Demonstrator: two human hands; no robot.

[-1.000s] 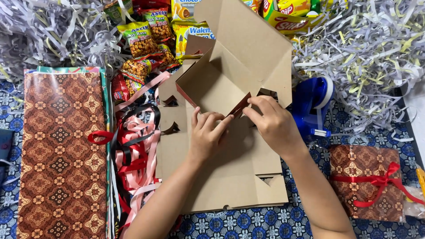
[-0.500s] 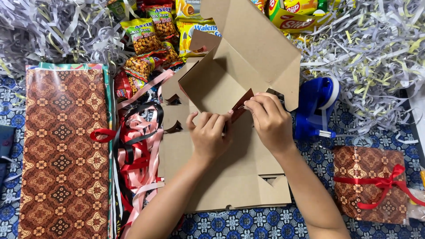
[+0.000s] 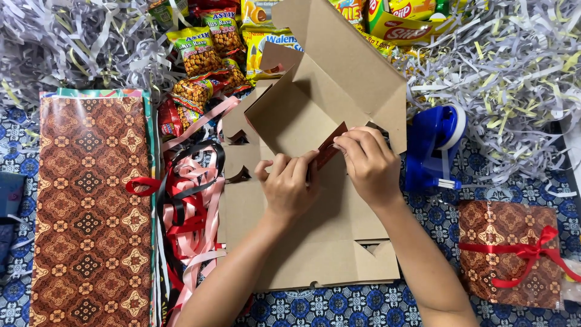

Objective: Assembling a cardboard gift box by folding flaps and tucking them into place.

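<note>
Both your hands are on the brown patterned strip inside the half-folded cardboard box.

Your right hand pinches the strip's upper end, fingers closed on it; your left hand is curled shut against its lower end. The strip's long axis runs diagonally, from up beside your right fingertips down toward your left. Right hand is nearer the raised box flap. Blue tape dispenser sits just right of your right hand; ribbon pile lies left of your left.
</note>
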